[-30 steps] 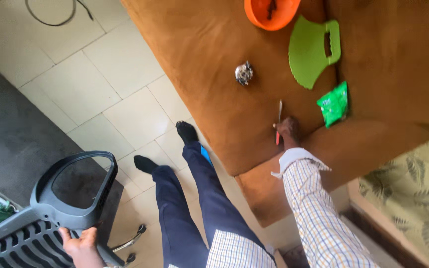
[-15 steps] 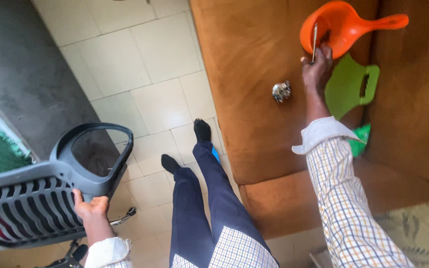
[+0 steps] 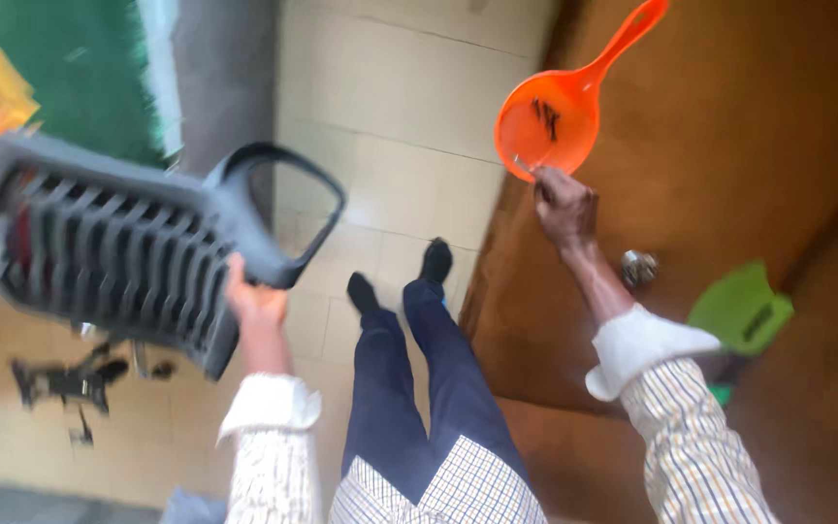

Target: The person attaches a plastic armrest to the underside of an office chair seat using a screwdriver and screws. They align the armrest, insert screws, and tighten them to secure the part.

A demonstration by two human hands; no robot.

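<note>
At the left of the frame the left hand [image 3: 256, 303] has its fingers curled around the lower edge of a dark grey slatted plastic chair back [image 3: 113, 247], holding it up off the pale tiled floor [image 3: 390, 126]; the chair back's open loop-shaped armrest [image 3: 288, 218] juts toward the middle of the picture. Below it, in the lower left, lies a blurred black chair base [image 3: 65, 383] on the floor. In the upper right the right hand [image 3: 563, 206] reaches over a brown wooden table [image 3: 729, 146], its fingers bunched together at the near rim of a round orange plastic scoop with a long handle [image 3: 547, 121]; a thin bright object seems pinched at the fingertips, but the blur keeps me from telling what it is. A few small dark pieces lie inside the scoop. Just right of the forearm sits a small shiny crumpled object [image 3: 638, 267], and further right a green plastic cutting board [image 3: 741, 309]. Green and grey rugs [image 3: 99, 68] fill the upper left corner.
</note>
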